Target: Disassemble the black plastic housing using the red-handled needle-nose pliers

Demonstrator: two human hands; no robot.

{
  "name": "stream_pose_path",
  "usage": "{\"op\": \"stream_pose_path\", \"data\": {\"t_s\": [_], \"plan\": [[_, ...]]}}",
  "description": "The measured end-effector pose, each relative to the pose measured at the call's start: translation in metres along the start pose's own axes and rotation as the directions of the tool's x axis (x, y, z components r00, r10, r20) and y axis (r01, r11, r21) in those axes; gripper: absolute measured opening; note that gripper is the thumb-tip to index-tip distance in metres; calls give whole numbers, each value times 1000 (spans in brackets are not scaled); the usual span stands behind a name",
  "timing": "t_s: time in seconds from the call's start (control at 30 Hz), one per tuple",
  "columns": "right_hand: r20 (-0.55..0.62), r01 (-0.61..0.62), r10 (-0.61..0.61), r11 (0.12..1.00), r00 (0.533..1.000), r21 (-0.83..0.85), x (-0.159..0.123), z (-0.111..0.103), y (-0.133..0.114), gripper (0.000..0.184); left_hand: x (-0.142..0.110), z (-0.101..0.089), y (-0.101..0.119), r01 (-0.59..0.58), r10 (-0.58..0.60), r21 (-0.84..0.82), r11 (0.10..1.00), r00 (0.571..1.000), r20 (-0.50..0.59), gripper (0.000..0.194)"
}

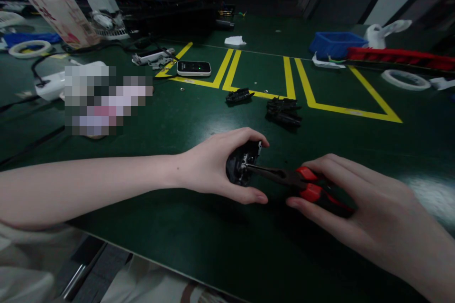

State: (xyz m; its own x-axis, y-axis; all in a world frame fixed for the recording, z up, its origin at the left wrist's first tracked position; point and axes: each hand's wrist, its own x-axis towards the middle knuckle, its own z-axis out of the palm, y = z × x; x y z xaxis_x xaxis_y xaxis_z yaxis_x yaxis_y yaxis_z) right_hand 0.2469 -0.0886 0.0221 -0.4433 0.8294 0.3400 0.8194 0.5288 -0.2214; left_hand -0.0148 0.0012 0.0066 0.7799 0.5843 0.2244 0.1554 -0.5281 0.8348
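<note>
A black plastic piece (235, 166) sits in the curve of my left hand (222, 163), held between thumb and fingers above the green table. My right hand (369, 208) is wrapped around needle-nose pliers with red and black handles (311, 184). The narrow jaws point left and touch the inner side of the black piece, near a small shiny metal spot. Whether the jaws grip anything there is too small to tell. Beyond my hands lie several loose black plastic parts (283, 112), and one separate black part (240, 96) to their left.
Yellow tape (355, 112) marks boxes on the table (199, 118). A small device with a green light (194, 68) lies at the back left, near a bottle (59, 7) and a white fan (101, 2). A blue bin (336, 45) and red strip (398, 59) are at back right.
</note>
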Motion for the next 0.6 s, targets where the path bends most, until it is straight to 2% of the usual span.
{"op": "stream_pose_path", "data": {"t_s": [0.17,0.3,0.4,0.6], "plan": [[1,-7,7,1000,1000,1,1,1,0,33,1,-2,-3,0,0,-2,1000,1000,10,69],[-30,47,-48,998,998,-51,1,0,1,35,3,-6,-3,98,-90,-66,993,990,111,74],[-53,69,-74,993,996,-92,1,0,1,35,3,-8,-2,160,-144,-106,981,978,148,75],[-45,82,-87,992,995,-96,1,-1,0,35,3,-9,-2,138,-111,-126,982,973,201,72]]}}
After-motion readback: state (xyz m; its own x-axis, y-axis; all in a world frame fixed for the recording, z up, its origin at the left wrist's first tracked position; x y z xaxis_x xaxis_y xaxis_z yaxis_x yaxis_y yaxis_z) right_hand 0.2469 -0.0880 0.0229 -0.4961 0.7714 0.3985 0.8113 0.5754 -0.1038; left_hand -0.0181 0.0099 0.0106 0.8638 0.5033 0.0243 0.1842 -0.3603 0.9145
